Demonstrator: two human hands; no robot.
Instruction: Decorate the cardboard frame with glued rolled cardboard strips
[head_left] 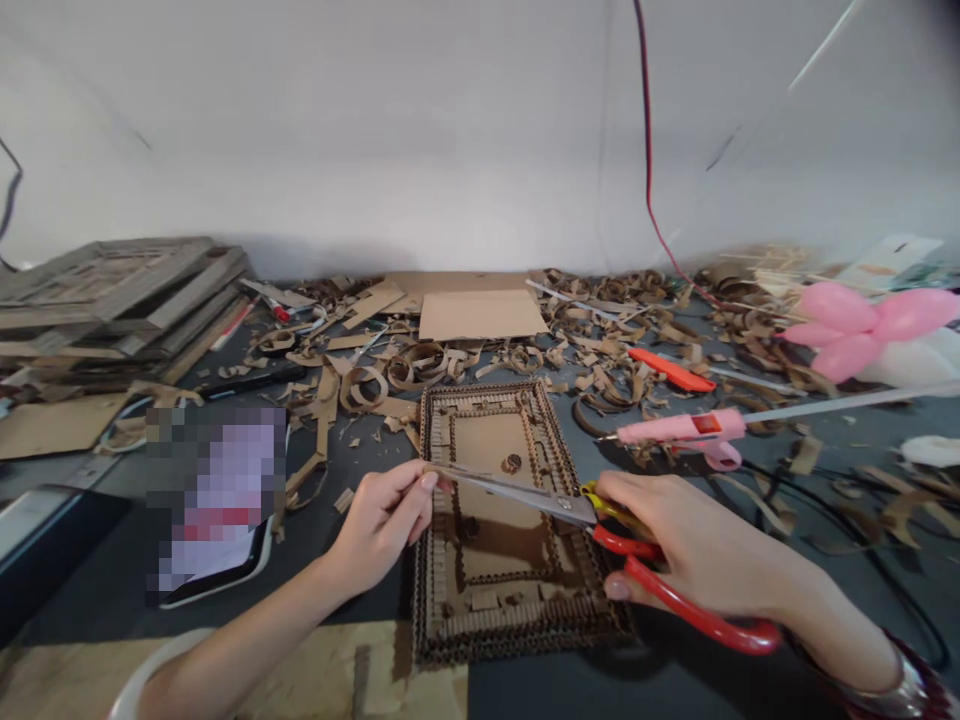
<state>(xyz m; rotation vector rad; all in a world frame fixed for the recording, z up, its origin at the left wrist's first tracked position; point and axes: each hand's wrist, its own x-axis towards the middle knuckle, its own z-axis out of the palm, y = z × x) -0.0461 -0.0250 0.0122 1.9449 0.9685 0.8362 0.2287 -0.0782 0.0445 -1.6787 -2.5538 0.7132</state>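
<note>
Over a rectangular corrugated cardboard frame (517,610), my right hand (675,530) grips scissors (574,506) with red and yellow handles. The blades point left, toward my left hand (394,515). Fingers of my left hand are pinched together at the frame's left side, by the blade tips, on a thin strip that seems to be cardboard; its exact shape is hard to make out. A small rolled cardboard coil (512,463) sits on the panel inside the frame, and its border has zigzag edging.
A pink glue gun (679,428) and an orange cutter (671,371) lie at right, near pink balloons (844,308). A phone (225,510) lies at left, before stacked wooden-looking frames (112,290). Curled cardboard scraps (427,366) and a flat cardboard piece (484,313) lie behind.
</note>
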